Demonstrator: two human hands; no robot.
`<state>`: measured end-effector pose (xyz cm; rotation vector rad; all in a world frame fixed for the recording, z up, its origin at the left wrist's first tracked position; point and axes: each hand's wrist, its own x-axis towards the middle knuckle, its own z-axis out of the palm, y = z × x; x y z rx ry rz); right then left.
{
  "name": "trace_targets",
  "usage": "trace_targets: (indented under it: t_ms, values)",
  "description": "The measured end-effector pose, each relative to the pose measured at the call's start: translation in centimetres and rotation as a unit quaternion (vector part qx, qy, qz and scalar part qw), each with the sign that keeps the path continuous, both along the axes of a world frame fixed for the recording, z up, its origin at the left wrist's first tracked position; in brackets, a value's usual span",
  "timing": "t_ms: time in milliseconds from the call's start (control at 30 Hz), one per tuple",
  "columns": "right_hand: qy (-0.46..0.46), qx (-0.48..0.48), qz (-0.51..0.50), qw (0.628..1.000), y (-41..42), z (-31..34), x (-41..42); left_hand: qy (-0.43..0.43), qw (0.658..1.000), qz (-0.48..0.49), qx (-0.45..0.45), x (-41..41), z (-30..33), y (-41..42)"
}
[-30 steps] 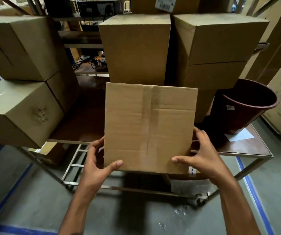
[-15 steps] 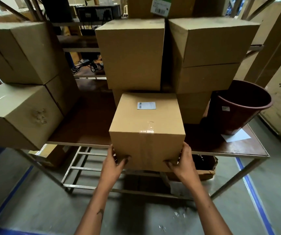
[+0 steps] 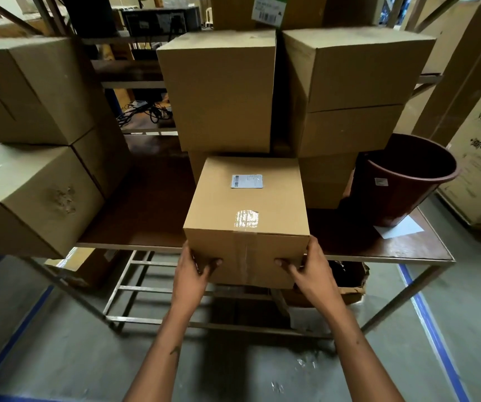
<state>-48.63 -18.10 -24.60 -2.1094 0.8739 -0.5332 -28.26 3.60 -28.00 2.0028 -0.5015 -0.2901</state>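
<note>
Hands: left hand (image 3: pixel 194 274), right hand (image 3: pixel 310 269) clasp cardboard box (image 3: pixel 248 216), centre frame.
Risk: it seems to overhang shelf (image 3: pixel 146 216) edge; early release may tip it.

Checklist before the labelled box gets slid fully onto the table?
1. Left hand holds the box at its near-left corner: ok.
2. Right hand holds the near-right corner: ok.
3. Box level, label up: ok.
4. Box fully over the table: not ok, its near end juts past the front edge.
5. Gap to the stacked boxes behind: cannot tell.
6. Bucket apart from box: ok.
</note>
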Motion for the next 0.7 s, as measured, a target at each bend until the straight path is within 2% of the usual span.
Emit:
trace_targets:
  t_ms: [200, 300, 367, 433, 533, 633, 700]
  values:
    - [-0.008, 0.011, -0.01, 1.0, 0.2, 0.0, 0.2, 0.014, 1.0, -0.002, -0.005, 0.1, -0.3, 0.1]
    - [-0.019, 0.025, 0.002, 1.0, 0.5, 0.5, 0.2, 0.002, 0.999, 0.035, -0.005, -2.1, 1.8, -0.3]
    - [-0.055, 0.043, -0.005, 0.998, 1.1, 1.5, 0.1, -0.03, 0.997, 0.062, -0.033, -3.5, 3.5, -0.6]
    - [-0.11, 0.031, -0.022, 0.993, 1.9, 3.1, 0.3, -0.104, 0.989, 0.078, -0.065, -4.4, 5.3, -0.8]
    - [-0.15, -0.088, -0.044, 0.984, 2.4, 5.7, 1.0, -0.233, 0.966, 0.07, -0.085, -4.5, 7.9, -1.5]
    - [-0.076, -0.244, -0.015, 0.967, 2.1, 7.4, 2.7, -0.328, 0.944, 0.023, -0.031, -3.4, 10.5, -2.9]
    - [-0.025, -0.308, 0.031, 0.951, 2.2, 8.2, 4.1, -0.365, 0.931, -0.011, 0.016, -2.2, 11.9, -4.2]
